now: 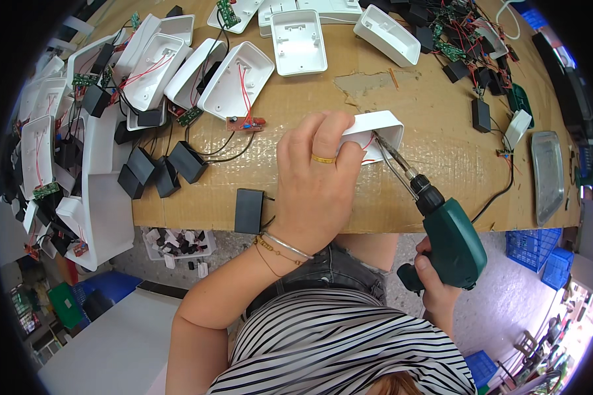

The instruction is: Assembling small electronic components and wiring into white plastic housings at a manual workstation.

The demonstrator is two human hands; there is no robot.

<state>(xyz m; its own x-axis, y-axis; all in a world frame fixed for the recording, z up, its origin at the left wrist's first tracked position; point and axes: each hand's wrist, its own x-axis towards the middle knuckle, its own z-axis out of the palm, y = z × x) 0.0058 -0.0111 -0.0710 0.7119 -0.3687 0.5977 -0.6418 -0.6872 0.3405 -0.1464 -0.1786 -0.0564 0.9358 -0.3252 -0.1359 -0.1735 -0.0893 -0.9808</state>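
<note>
Fingers of my left hand [319, 174] are wrapped over a white plastic housing [378, 121], steadying it tipped up on the cardboard-covered table. My right hand [436, 283] grips a dark green pistol-shaped soldering gun [453, 240]. Its long metal tip and thin side tube reach into the open side of the housing, next to a red wire [369, 143]. Whether the tip touches anything inside I cannot tell. A small black box [250, 210] with a dark lead lies left of my left wrist, by the table's front edge.
White housings [237, 82] with red wires and circuit boards crowd the left and back. Black boxes [188, 162] on leads lie at the left. A tangle of boards and wires [451, 49] fills the back right. A clear tray [548, 178] rests at the right edge.
</note>
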